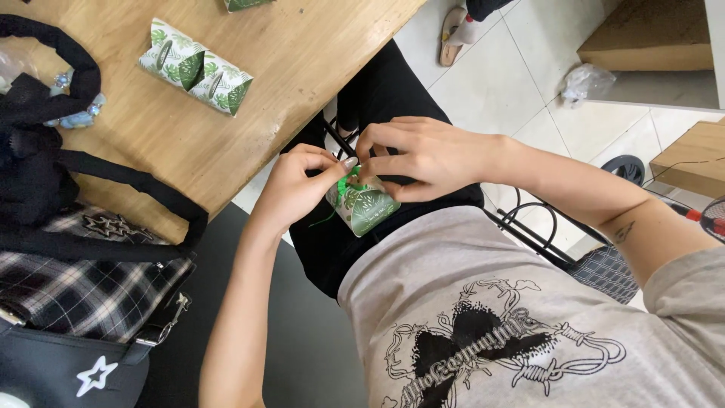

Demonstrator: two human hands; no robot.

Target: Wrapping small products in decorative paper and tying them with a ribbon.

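Observation:
A small pillow-shaped paper box [365, 208] with a green leaf print sits in my lap, just off the table's edge. My right hand [423, 157] grips its top edge from above. My left hand [296, 185] pinches a thin green ribbon [346, 183] at the box's top; a loose end of the ribbon trails down to the left. Both hands touch at the fingertips over the box.
On the wooden table [226, 143] lie two finished leaf-print boxes [195, 66] side by side; another shows at the top edge. A black bag with long straps [45, 151] and a plaid bag [83, 295] fill the left. A sandal [453, 34] lies on the tiled floor.

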